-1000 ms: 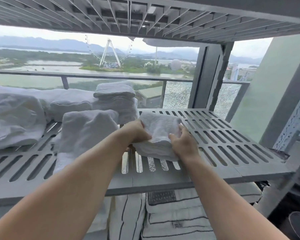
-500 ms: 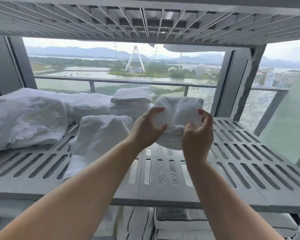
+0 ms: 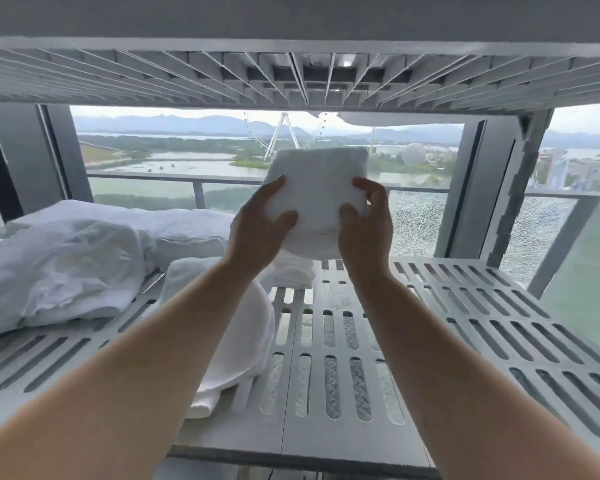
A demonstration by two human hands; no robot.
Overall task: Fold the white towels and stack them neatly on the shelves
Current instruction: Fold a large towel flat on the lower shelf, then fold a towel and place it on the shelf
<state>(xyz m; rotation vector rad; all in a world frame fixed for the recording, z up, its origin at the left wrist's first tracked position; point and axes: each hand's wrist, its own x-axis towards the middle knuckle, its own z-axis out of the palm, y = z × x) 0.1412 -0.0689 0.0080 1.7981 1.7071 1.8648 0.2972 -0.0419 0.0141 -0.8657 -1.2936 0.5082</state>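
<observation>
**Towel carried to the stack.** Both hands hold a folded towel [image 3: 317, 188] in the air above the slatted shelf [image 3: 465, 306], roughly midway between its left and right edges and toward the rear edge. It touches neither this shelf nor the upper shelf [image 3: 291, 81] overhead.

The left hand [image 3: 257, 230] takes the towel's left side and the right hand [image 3: 364, 226] its right side. Each thumb is pressed on the near face and the fingers [image 3: 369, 185] curl round the edge toward the far face, so both hands are clamped on the cloth. We judge that this two-sided pinch keeps the layers together, since a single grip would probably let the fold sag open. The lower part already bulges a little between the thumbs.

Just below and behind the towel, near the rear edge, stands a small stack [image 3: 293, 273] of folded towels, partly hidden by the hands. We take it as the likely destination, which would explain why the towel is carried square and high enough to clear it. Setting it down would call for both hands to lower evenly, so that its edges meet those of the stack.

Under the left forearm a larger folded towel [image 3: 236, 327] lies from mid-shelf to the front edge. Toward the left edge sits a heap of loose linen [image 3: 59, 268], which we read as work not yet folded. Flatter folded pieces [image 3: 187, 237] lie behind it along the rear edge.
</observation>
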